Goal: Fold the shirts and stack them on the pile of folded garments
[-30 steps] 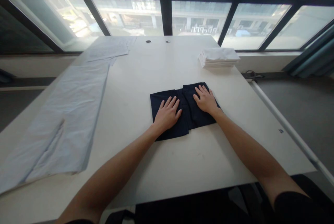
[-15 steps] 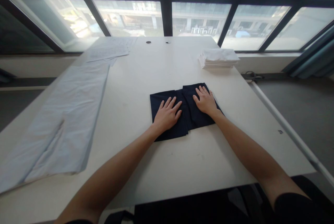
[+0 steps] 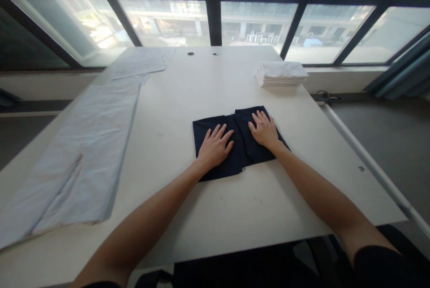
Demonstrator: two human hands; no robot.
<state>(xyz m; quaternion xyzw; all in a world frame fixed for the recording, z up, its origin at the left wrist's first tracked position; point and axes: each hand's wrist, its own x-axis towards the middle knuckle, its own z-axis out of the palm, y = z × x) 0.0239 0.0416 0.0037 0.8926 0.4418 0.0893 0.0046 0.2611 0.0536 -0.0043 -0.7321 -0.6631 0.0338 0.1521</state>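
A folded dark navy cloth [image 3: 242,151] lies in the middle of the white table [image 3: 208,91]. My left hand [image 3: 215,147] rests flat on its left half, fingers spread. My right hand [image 3: 264,130] lies flat on the right half, fingers stretched out toward the far edge. Both palms press down on the fabric and neither hand grips anything. A fold line runs between the two hands.
A long pale blue garment [image 3: 83,153] is spread along the table's left side, with flat sheets [image 3: 141,64] beyond it. A stack of folded white cloths [image 3: 280,74] sits at the far right edge. Scissors [image 3: 324,96] lie on the sill; windows stand behind.
Almost nothing: both hands stay flat on the dark cloth, with only a slight shift of the right hand.
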